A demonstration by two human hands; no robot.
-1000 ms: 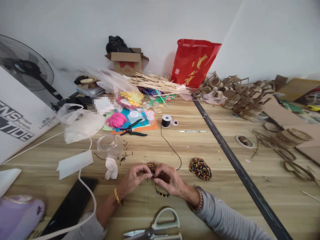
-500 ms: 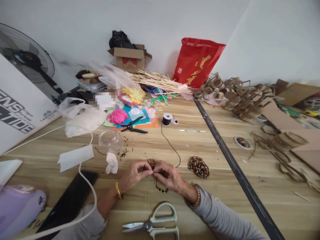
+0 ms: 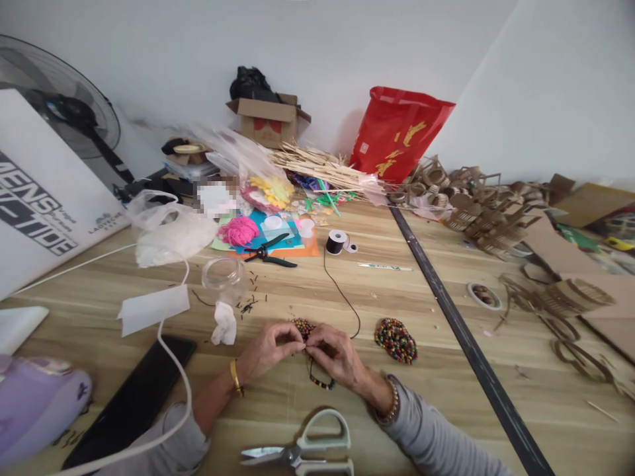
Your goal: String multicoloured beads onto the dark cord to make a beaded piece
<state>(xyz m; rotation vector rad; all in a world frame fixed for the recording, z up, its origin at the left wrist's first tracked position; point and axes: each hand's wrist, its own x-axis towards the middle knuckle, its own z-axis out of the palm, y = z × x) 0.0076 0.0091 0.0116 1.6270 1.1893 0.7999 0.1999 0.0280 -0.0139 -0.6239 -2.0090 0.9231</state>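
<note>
My left hand (image 3: 275, 345) and my right hand (image 3: 336, 354) meet fingertip to fingertip above the table. Both pinch the black cord of a beaded bracelet (image 3: 321, 381), whose strung beads dangle below my right fingers. The exact bit of cord between the fingertips is too small to make out. Behind the hands lies a small pile of coloured beads (image 3: 302, 326), partly covered by them. A black cord (image 3: 342, 291) runs from a spool (image 3: 336, 242) down to behind my right hand. To the right rests a coiled heap of multicoloured bead strings (image 3: 395, 340).
Scissors (image 3: 297, 451) with pale handles lie in front of me. Black-handled pliers (image 3: 270, 254), pink yarn (image 3: 239, 231) and a clear jar (image 3: 221, 274) are farther back. A white cable (image 3: 186, 377) crosses the left side near a dark phone-like slab (image 3: 133, 396). Small woven baskets (image 3: 491, 211) crowd the right.
The camera view has shifted slightly, so the scene sits a little to the right and lower. My hands keep their fingertip pinch with hardly any movement.
</note>
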